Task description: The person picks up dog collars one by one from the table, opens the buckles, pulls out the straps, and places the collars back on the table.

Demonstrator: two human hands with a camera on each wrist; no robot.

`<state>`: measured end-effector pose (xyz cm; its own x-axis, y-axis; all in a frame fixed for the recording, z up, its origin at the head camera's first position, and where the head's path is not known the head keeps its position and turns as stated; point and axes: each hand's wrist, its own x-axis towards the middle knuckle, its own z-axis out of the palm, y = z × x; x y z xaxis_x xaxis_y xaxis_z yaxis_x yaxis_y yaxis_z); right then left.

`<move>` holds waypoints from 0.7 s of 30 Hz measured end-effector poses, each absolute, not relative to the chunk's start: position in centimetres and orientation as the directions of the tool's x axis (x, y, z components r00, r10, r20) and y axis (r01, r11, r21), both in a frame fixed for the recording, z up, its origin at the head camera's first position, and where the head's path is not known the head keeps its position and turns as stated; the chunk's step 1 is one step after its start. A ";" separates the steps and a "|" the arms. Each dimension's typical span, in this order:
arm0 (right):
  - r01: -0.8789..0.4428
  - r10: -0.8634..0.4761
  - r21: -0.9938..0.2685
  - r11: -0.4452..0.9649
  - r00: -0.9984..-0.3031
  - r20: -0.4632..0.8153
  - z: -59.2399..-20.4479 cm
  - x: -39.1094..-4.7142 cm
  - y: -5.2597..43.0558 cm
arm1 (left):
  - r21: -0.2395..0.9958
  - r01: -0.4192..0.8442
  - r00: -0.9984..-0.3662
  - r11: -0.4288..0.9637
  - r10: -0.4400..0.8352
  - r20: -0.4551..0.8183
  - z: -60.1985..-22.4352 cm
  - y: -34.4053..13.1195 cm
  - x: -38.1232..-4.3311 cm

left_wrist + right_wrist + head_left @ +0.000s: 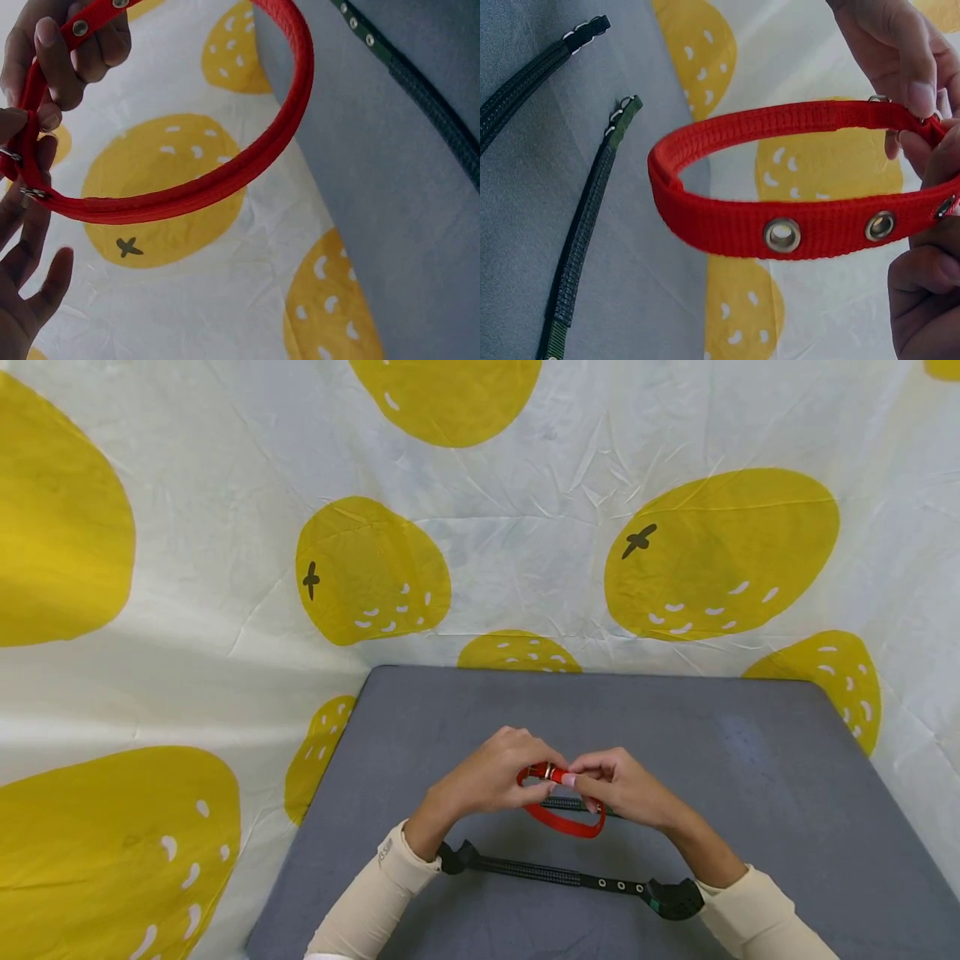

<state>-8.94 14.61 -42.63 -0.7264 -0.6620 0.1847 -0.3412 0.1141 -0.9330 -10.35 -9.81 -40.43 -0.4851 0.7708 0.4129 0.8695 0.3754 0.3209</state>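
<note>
A red collar (564, 823) with metal eyelets is held up over the table, bent into a loop. My left hand (498, 772) pinches it beside the metal buckle (550, 771). Facing it, my right hand (626, 787) grips the strap between thumb and fingers, its fingertips close to the buckle. In the right wrist view, two eyelets show on the near side of the red collar (727, 225), while fingers of both hands partly hide the buckle end. The left wrist view shows the loop's smooth padded band (187, 199) hanging out from the fingers.
On the grey table (450, 718) lie two dark collars. The nearer, black collar (525, 869) has eyelets; the farther, green-ended collar (585, 232) is partly behind the hands in the head view. A white cloth (525, 560) printed with yellow fruit hangs behind the table and on its left.
</note>
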 end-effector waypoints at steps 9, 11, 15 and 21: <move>-0.348 -0.651 -0.930 0.119 -0.735 0.191 -42.6 -9.3 14.6 | 0.238 0.872 -0.489 0.428 0.765 0.418 -39.9 -9.4 -10.4; -0.359 -0.655 -0.927 0.104 -0.726 0.208 -42.6 -9.4 14.6 | 0.231 0.878 -0.479 0.420 0.769 0.422 -39.9 -9.3 -10.4; -0.364 -0.669 -0.928 0.078 -0.709 0.222 -42.6 -9.4 14.8 | 0.232 0.886 -0.464 0.402 0.776 0.427 -39.9 -9.2 -10.4; -0.361 -0.694 -0.931 0.062 -0.685 0.219 -42.5 -9.5 15.0 | 0.265 0.874 -0.483 0.406 0.781 0.395 -39.7 -9.3 -10.4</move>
<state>-9.51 15.02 -42.45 -0.6853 -0.6945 0.2192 -0.3609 0.0624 -0.9305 -10.41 -9.27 -39.67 -0.4828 0.7814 0.3954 0.8745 0.4060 0.2654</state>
